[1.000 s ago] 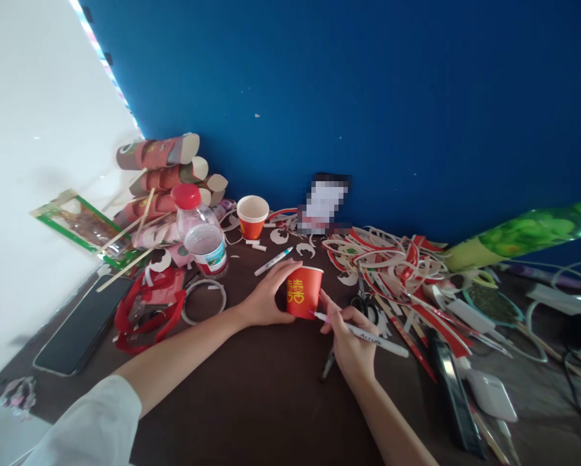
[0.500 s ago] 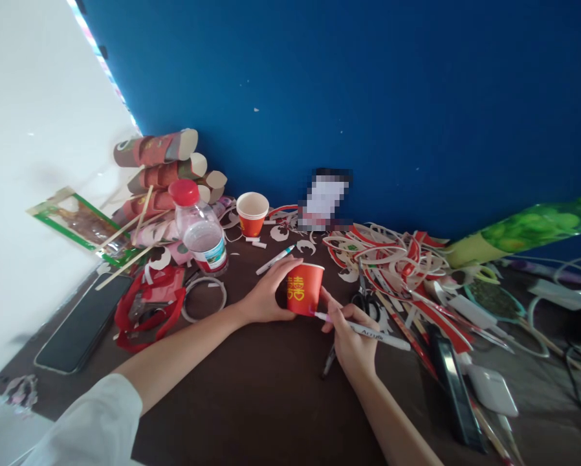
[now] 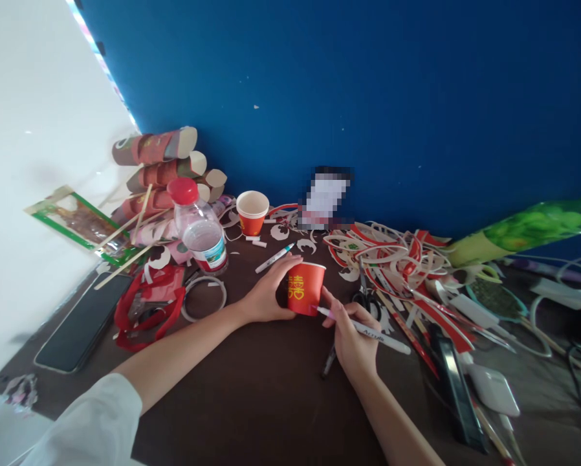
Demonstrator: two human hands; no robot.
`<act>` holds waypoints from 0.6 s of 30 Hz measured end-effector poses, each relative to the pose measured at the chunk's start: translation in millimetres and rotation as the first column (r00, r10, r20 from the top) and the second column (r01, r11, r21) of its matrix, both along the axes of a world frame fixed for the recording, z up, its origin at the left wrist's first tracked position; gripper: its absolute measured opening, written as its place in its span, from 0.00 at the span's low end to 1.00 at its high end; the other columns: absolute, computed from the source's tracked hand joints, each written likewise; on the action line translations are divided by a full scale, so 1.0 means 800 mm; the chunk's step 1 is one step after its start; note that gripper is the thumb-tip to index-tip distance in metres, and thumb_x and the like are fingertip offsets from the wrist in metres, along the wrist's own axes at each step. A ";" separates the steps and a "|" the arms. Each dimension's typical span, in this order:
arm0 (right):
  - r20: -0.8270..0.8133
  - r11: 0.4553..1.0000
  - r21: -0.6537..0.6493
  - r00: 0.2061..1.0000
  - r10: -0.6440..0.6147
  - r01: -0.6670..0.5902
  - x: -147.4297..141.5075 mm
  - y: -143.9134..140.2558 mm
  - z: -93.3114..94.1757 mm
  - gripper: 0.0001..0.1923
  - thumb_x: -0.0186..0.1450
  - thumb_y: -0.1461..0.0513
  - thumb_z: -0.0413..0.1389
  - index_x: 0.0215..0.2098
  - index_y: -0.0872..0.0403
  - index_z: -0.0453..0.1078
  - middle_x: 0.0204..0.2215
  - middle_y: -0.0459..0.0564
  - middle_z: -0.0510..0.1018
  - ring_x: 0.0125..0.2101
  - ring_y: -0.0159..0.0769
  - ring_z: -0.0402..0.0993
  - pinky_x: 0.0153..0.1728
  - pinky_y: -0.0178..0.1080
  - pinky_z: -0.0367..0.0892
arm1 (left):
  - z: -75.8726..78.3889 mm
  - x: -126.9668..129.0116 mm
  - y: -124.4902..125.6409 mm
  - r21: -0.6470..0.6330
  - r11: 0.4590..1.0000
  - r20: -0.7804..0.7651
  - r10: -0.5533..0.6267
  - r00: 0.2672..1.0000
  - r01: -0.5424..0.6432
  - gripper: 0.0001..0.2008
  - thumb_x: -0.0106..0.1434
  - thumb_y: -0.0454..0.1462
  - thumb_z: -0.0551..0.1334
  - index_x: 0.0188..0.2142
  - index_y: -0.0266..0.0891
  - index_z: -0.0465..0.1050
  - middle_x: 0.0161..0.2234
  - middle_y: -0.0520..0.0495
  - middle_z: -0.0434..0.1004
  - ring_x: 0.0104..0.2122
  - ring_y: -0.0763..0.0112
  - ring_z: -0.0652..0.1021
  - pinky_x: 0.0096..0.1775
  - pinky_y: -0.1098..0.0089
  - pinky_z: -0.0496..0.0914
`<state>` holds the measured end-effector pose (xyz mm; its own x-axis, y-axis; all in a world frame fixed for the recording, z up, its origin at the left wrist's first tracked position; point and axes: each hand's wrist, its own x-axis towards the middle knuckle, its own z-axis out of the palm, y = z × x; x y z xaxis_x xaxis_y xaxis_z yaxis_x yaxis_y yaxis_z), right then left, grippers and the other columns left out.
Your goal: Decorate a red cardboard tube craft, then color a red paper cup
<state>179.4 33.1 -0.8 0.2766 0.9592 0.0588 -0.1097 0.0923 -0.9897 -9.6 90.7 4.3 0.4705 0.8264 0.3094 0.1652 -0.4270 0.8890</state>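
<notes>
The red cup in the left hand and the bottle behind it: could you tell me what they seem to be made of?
The red cup, held by the left hand, looks like paper: matte printed wall, thin rolled pale rim. The bottle looks like clear plastic: see-through glossy body, red screw cap, printed label band.
</notes>
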 end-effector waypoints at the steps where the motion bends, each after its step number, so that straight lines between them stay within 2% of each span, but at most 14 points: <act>1: 0.007 1.000 -0.005 1.000 -0.006 0.006 0.000 0.000 -0.001 0.18 0.60 0.54 0.63 0.17 0.51 0.65 0.13 0.44 0.74 0.49 0.51 0.77 0.46 0.46 0.72 | 0.000 0.000 0.000 0.000 1.000 0.002 -0.001 1.000 0.001 0.49 0.44 0.32 0.70 0.64 0.44 0.52 0.65 0.40 0.55 0.67 0.47 0.53 0.65 0.47 0.51; 11: 0.051 1.000 -0.011 0.999 0.000 0.001 0.006 0.000 -0.009 0.20 0.59 0.53 0.63 0.16 0.50 0.63 0.10 0.44 0.71 0.49 0.53 0.77 0.45 0.45 0.71 | -0.001 -0.001 0.001 0.015 1.000 0.008 -0.005 1.000 0.005 0.50 0.44 0.32 0.71 0.64 0.45 0.51 0.65 0.39 0.55 0.67 0.47 0.54 0.64 0.46 0.52; 14: 0.061 1.000 -0.012 0.998 -0.016 0.017 0.005 0.000 -0.008 0.19 0.60 0.53 0.62 0.17 0.50 0.63 0.11 0.44 0.72 0.47 0.51 0.78 0.44 0.44 0.72 | 0.000 -0.001 0.001 0.019 1.000 0.008 -0.007 1.000 0.007 0.49 0.44 0.32 0.71 0.64 0.44 0.51 0.65 0.38 0.55 0.67 0.46 0.53 0.64 0.46 0.52; 18: 0.044 1.000 -0.018 0.999 0.020 -0.020 0.006 0.000 -0.006 0.21 0.59 0.52 0.63 0.16 0.50 0.61 0.09 0.42 0.68 0.42 0.50 0.81 0.42 0.45 0.73 | -0.001 -0.001 0.001 0.033 0.999 0.006 -0.011 1.000 0.011 0.49 0.44 0.31 0.70 0.64 0.44 0.51 0.65 0.38 0.55 0.67 0.46 0.53 0.64 0.46 0.52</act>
<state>183.8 32.9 -6.0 0.2549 0.9654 0.0541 -0.0670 0.0735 -0.9950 -10.2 91.3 3.6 0.4774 0.8106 0.3392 0.1545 -0.4574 0.8757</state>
